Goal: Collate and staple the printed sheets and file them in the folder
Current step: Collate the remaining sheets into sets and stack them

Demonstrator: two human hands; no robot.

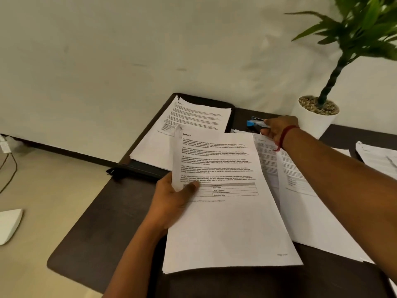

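Note:
My left hand point(171, 196) holds a set of printed sheets point(227, 216) by its left edge, thumb on the top page headed "Section 2", above the dark table point(96, 222). My right hand point(277, 127) reaches far across the table and grips a blue and silver stapler point(254, 123). An open black folder point(233, 117) lies at the table's far left corner with a stack of printed pages point(182, 130) in it. More printed sheets point(300, 201) lie spread under my right forearm.
A white pot point(315, 123) with a green plant point(363, 33) stands at the back right against the wall. Another sheet pile point(378, 158) lies at the right edge. A cable point(8, 166) and a white object point(8, 224) are on the floor at left.

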